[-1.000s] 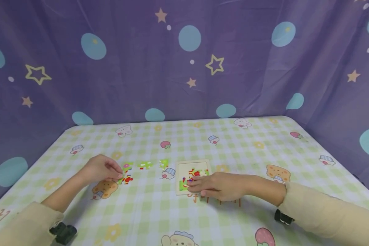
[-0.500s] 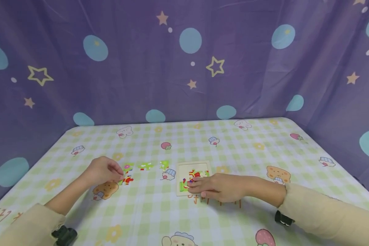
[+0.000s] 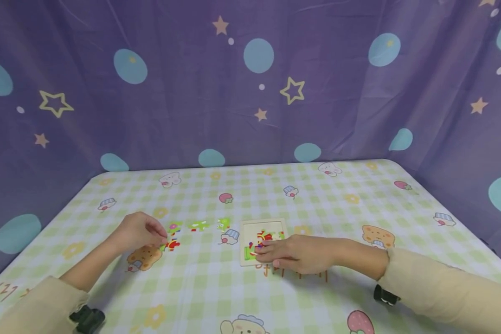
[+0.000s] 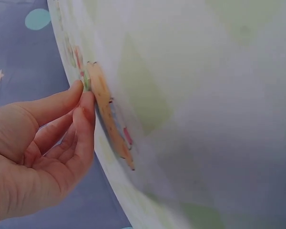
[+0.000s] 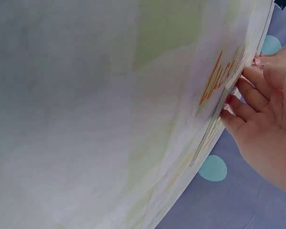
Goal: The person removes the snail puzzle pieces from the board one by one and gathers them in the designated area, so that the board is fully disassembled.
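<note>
In the head view, my left hand (image 3: 138,230) is at the left of the table, thumb and forefinger pinching the green edge of a jigsaw puzzle piece (image 3: 173,245) with red on it. The left wrist view shows the fingertips meeting at this edge, low over the cloth. Several green puzzle pieces (image 3: 198,225) lie in a row just beyond. A square wooden puzzle tray (image 3: 262,221) lies near the middle, partly filled with colourful pieces (image 3: 271,235). My right hand (image 3: 297,253) rests its extended fingers on the tray's lower right part, hiding some of the picture there.
A green-and-white checked tablecloth (image 3: 217,287) with printed cartoons covers the table. A purple curtain (image 3: 183,93) with stars and blue spots hangs behind and at both sides. Dark wrist devices (image 3: 87,319) sit at both sleeves.
The head view has shifted very slightly. Both hands stay in place, the left at the red-and-green puzzle piece and the right on the tray.
</note>
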`<state>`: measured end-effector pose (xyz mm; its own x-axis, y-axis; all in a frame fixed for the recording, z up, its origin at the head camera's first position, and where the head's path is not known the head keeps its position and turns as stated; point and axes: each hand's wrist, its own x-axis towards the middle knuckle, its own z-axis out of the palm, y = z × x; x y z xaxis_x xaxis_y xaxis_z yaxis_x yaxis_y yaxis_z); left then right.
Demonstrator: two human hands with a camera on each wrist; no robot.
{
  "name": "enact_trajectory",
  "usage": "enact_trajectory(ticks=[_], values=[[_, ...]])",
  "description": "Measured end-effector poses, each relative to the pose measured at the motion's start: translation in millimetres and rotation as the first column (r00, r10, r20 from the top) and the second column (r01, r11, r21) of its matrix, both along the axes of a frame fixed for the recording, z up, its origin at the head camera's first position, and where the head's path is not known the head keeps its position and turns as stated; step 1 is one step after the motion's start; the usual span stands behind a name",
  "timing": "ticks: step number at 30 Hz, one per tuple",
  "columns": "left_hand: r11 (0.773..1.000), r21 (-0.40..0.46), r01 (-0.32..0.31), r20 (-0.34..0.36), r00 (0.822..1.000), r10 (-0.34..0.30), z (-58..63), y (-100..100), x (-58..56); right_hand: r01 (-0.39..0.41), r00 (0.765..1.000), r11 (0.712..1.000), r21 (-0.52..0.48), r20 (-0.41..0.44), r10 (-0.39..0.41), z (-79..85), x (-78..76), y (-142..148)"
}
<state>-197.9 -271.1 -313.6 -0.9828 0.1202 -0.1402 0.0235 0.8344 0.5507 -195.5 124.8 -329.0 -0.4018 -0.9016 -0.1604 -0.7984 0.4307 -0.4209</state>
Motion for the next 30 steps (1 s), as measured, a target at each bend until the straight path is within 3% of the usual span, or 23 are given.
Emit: enact_trajectory(ticks=[7, 13, 20, 23, 30], values=[[0.997, -0.071, 0.039, -0.051, 0.998, -0.043, 11.4, 10.5, -5.6, -0.034, 0.997, 0.999, -0.031, -0.068, 0.031, -1.3, -0.9, -1.4], [0.995, -0.062, 0.08, -0.016, 0.997, -0.081, 20.3, 38.6, -14.1, -0.004, 0.996, 1.0, -0.017, -0.087, 0.002, -0.5, 1.3, -3.0], [0.987, -0.044, 0.153, -0.003, 0.988, -0.154, 23.0, 80.0, -23.4, -0.042, 0.988, 0.999, -0.032, -0.149, 0.036, 1.8, 1.6, -3.1], [0.98, -0.043, 0.193, -0.018, 0.981, -0.194, 20.9, 98.8, -28.3, -0.04, 0.988, 0.999, -0.036, -0.153, 0.034, 2.6, 1.6, -2.5], [0.946, -0.042, 0.322, -0.043, 0.945, -0.324, 12.2, 138.9, -32.2, -0.005, 0.99, 1.0, -0.031, -0.142, 0.001, 3.9, 2.3, -0.1]])
